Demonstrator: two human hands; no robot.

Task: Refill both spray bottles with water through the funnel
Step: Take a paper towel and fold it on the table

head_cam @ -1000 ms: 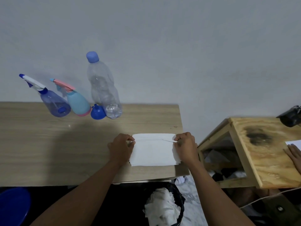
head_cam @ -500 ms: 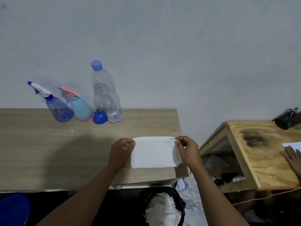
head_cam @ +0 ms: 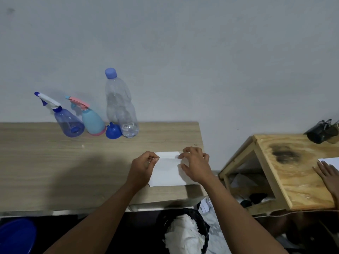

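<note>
Pinching the top fold of a paper sheet [head_cam: 167, 173] on the desk [head_cam: 55, 171] with left hand [head_cam: 145, 165] and right hand [head_cam: 196, 165]. Well apart, by the wall [head_cam: 183, 52]: purple spray bottle [head_cam: 68, 123], teal spray bottle [head_cam: 93, 121], blue funnel [head_cam: 112, 131], water bottle [head_cam: 121, 107]. Below, bin [head_cam: 205, 230] of crumpled paper [head_cam: 183, 233].

On the wooden table [head_cam: 55, 171], the left hand [head_cam: 143, 166] pinches a white paper sheet [head_cam: 167, 173] at its fold, and the right hand [head_cam: 196, 165] grips the other end. By the wall stand a translucent blue spray bottle [head_cam: 68, 123], a light-blue spray bottle [head_cam: 92, 121], a blue funnel [head_cam: 112, 132] and a clear water bottle [head_cam: 120, 107].
</note>
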